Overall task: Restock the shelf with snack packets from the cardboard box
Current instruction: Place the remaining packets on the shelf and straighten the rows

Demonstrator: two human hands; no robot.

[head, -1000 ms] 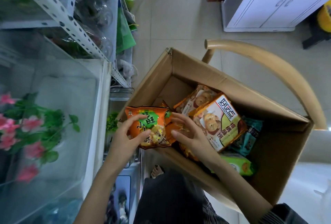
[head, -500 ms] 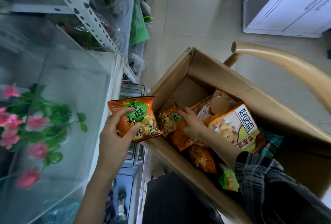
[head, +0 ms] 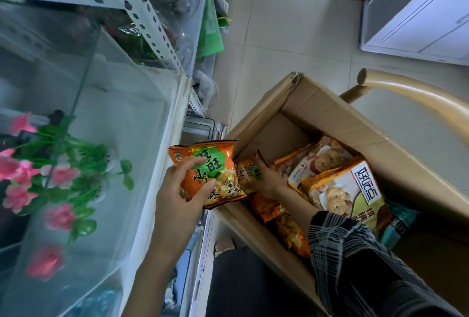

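Left hand (head: 177, 197): fingers (head: 194, 163) curled round orange snack packet (head: 215, 164), frame centre, just beside shelf (head: 175, 113) edge. Right hand (head: 269, 177) in cardboard box (head: 330, 113), touching second orange packet (head: 250, 172); grip unclear. Risk: the one-handed hold on slick foil slips and the packet drops between shelf and box.

Pale tiled floor (head: 291, 37) under me, white cabinet (head: 418, 17) off to my upper right — curved wooden chair back (head: 416, 96) just below it. Glass tank (head: 114, 103) on my left, pink flowers (head: 61, 177) showing through.
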